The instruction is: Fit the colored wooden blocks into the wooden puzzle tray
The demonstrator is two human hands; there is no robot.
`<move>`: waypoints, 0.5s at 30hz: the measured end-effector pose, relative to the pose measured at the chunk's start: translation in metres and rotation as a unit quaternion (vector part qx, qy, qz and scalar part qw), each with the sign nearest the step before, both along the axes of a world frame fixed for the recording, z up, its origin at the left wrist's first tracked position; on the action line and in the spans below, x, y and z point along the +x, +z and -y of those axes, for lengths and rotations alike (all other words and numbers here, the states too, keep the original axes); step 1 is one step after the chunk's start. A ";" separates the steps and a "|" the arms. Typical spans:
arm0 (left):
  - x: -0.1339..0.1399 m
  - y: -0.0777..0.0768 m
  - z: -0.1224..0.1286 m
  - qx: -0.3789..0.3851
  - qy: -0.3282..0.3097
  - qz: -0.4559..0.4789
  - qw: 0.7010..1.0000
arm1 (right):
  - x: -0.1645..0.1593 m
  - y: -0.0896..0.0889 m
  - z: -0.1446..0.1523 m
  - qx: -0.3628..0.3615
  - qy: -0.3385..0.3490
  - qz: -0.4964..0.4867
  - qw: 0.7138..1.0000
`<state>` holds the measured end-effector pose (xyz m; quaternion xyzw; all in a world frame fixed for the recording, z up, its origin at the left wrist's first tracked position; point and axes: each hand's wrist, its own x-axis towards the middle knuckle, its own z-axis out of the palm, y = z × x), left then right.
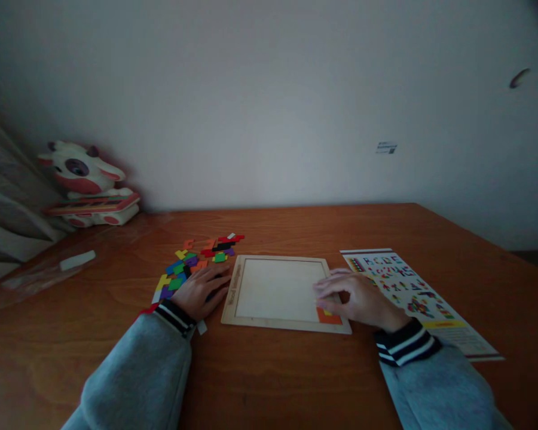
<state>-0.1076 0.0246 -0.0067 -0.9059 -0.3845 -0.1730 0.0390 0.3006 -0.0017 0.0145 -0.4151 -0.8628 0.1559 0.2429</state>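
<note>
A pale wooden puzzle tray (273, 327) with a raised rim lies flat on the table. My right hand (363, 298) is over its near right corner, fingers curled and thumb close to the fingertips. They are on a yellow puzzle piece (327, 312), mostly hidden under the thumb. Touching or close beside it, an orange puzzle piece (330, 319) sits in the tray's corner. My left hand (201, 292) rests on the table by the tray's left edge, fingers stretched out and apart. Beside it spread several coloured puzzle pieces (178, 269), some partly covered by the hand.
A printed pattern sheet (412, 286) lies right of the tray, partly under my right forearm. A cow-shaped toy keyboard (92, 185) stands at the table's back left, with a white strip (78, 260) nearer me. The wooden table (287, 382) meets a pale wall (260, 107).
</note>
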 end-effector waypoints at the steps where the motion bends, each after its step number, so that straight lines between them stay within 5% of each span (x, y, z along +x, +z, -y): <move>1: 0.001 0.001 0.001 0.001 -0.004 -0.003 1.000 | -0.002 -0.004 -0.002 0.011 -0.019 -0.015 1.000; 8: 0.004 0.004 0.002 0.005 -0.008 0.006 1.000 | -0.013 -0.031 -0.010 0.033 -0.096 0.036 0.994; 15: 0.005 0.001 0.005 -0.015 -0.010 -0.007 1.000 | -0.030 -0.024 0.001 0.012 -0.068 0.087 0.994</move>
